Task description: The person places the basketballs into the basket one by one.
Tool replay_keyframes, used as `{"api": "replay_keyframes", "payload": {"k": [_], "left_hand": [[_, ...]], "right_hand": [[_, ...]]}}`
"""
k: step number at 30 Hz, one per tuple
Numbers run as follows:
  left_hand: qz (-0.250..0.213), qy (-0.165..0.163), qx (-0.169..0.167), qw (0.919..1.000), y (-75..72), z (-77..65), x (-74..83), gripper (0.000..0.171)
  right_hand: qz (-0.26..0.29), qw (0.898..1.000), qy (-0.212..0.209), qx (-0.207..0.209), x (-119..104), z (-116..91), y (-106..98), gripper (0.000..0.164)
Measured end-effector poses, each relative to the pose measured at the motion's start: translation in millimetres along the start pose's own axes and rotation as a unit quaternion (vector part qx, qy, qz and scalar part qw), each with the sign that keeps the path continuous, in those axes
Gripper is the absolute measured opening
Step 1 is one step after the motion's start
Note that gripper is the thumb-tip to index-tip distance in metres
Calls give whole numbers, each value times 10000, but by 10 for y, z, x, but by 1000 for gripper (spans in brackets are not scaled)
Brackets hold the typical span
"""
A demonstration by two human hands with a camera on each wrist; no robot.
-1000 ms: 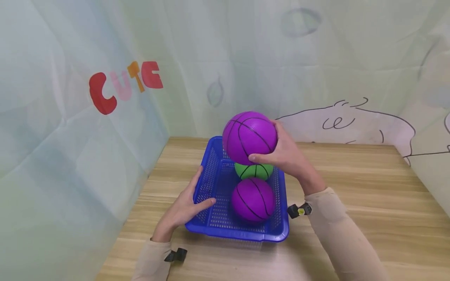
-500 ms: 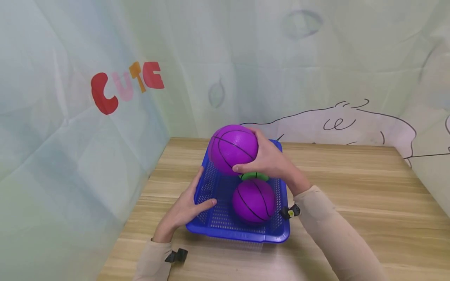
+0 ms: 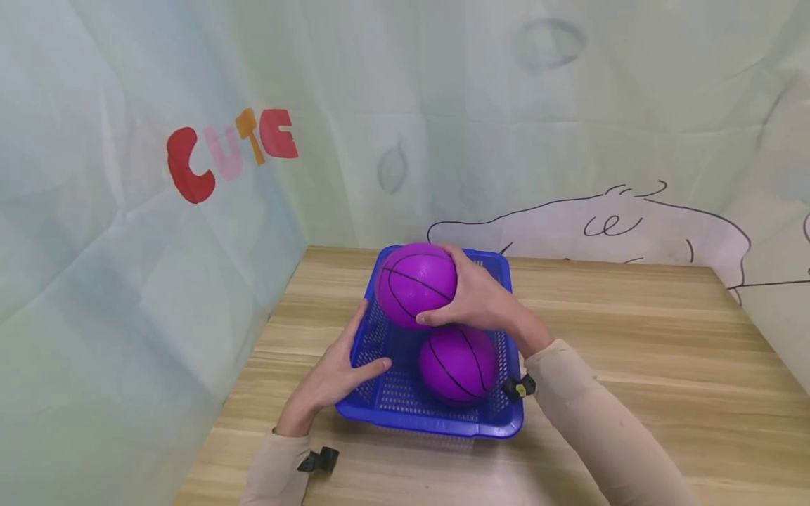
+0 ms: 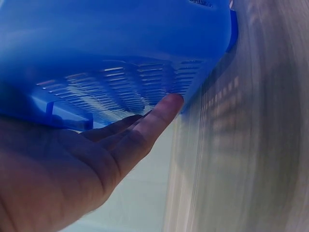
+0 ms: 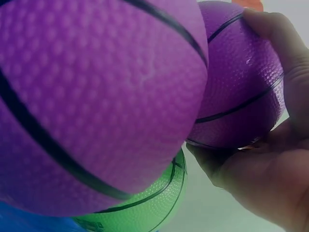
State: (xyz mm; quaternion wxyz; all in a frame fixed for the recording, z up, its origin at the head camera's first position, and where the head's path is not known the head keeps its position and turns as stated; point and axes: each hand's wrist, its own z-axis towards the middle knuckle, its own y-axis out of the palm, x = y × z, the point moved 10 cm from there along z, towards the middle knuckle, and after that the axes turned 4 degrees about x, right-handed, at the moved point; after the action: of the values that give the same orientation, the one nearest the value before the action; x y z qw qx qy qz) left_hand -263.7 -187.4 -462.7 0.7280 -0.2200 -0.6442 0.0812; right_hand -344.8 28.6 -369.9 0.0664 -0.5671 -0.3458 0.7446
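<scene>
My right hand (image 3: 479,294) grips a purple toy basketball (image 3: 411,288) from its right side, thumb on the near face. The ball sits over the far left part of a blue plastic basket (image 3: 436,424). A second purple basketball (image 3: 458,365) rests in the near right of the basket. Behind it lies a green basketball (image 5: 161,205), hidden in the head view and partly visible in the right wrist view. My left hand (image 3: 334,367) holds the basket's left side, thumb over the rim, fingers along the slotted outer wall (image 4: 120,92).
The basket stands on a wood-grain table (image 3: 645,337). A printed cloth backdrop (image 3: 354,126) rises at the back and left, close behind the basket's far rim.
My right hand has carried the purple basketball leftward and down, lower over the basket. The green ball has become hidden behind the hand and balls. My left hand stays put.
</scene>
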Motion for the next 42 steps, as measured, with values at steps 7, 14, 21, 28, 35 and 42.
{"api": "replay_keyframes", "payload": {"k": [7, 14, 21, 28, 35, 42], "left_hand": [[-5, 43, -13, 10000, 19, 14, 20, 115], [-70, 128, -27, 9999, 30, 26, 34, 113], [-245, 277, -82, 9993, 43, 46, 57, 111], [-241, 326, -84, 9991, 29, 42, 50, 114], [-233, 309, -43, 9992, 19, 45, 44, 114], [-428, 435, -92, 9981, 28, 44, 80, 119]], "right_hand": [[-92, 9999, -16, -68, -11, -21, -3, 135], [-151, 9996, -155, -196, -68, -51, -4, 135], [-185, 9995, -243, -118, -105, -70, -58, 128], [-218, 9994, -283, -36, -135, -75, -87, 125], [-174, 9993, -324, -12, -144, -85, -118, 123], [-189, 9993, -332, 55, -121, -107, -172, 119]]}}
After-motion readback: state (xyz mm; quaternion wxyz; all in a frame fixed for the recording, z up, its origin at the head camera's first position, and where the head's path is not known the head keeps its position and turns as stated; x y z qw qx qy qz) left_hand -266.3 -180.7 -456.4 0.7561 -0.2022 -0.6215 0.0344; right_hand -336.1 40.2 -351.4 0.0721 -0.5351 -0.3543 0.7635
